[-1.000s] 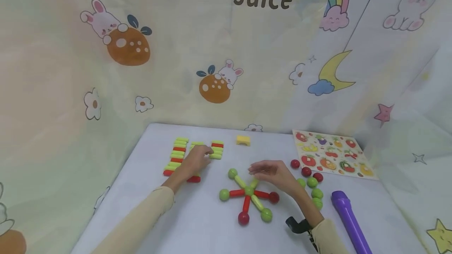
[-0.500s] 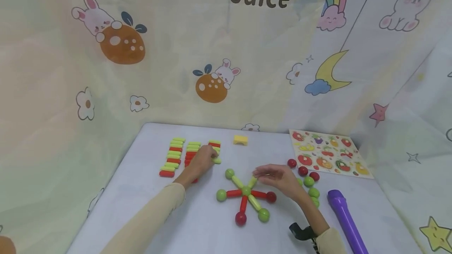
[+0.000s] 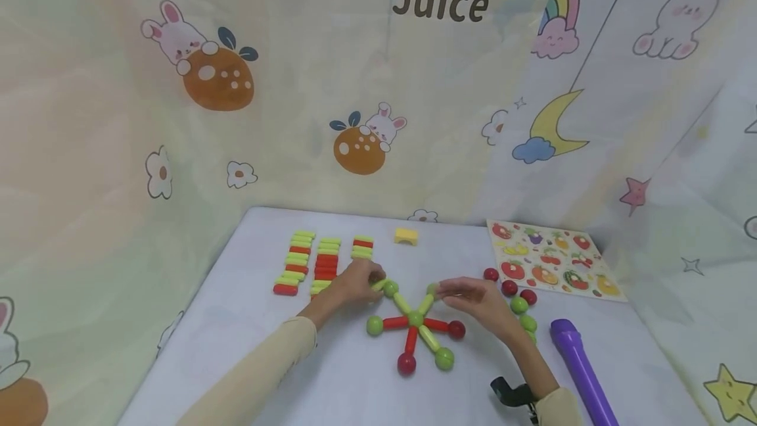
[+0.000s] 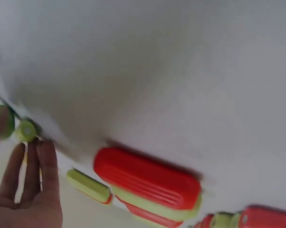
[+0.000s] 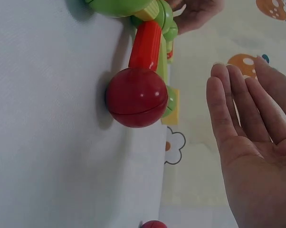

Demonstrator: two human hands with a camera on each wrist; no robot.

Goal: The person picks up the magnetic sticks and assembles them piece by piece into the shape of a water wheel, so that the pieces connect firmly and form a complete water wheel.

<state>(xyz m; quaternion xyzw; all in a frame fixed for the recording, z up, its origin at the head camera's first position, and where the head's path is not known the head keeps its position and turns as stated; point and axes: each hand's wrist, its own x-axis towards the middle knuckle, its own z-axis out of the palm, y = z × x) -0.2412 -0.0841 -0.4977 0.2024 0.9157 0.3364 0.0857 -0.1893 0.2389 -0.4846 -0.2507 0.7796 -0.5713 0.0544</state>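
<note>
A star of green and red rods with balls at their ends lies mid-table around a green hub ball [image 3: 416, 319]. My left hand [image 3: 359, 281] pinches a light green rod [image 3: 378, 286], its tip right at the star's upper-left green ball [image 3: 390, 288]. In the left wrist view the rod's round end [image 4: 26, 130] shows at my fingertips. My right hand [image 3: 476, 301] hovers with relaxed, nearly straight fingers by the upper-right green ball [image 3: 433, 289], partly covering it. The right wrist view shows that hand's bare palm [image 5: 257, 166] beside the star's red ball [image 5: 137, 97].
Rods lie in three columns, one of them the left column [image 3: 297, 261]. A yellow arch block [image 3: 406, 236] stands at the back. To the right are loose red balls [image 3: 509, 288], green balls [image 3: 527, 323], a fruit-picture board [image 3: 556, 261] and a purple microphone-shaped stick [image 3: 582, 373].
My left hand has left the rod columns and come toward me and right to the star, bringing a green rod from the third column. My right hand has barely moved.
</note>
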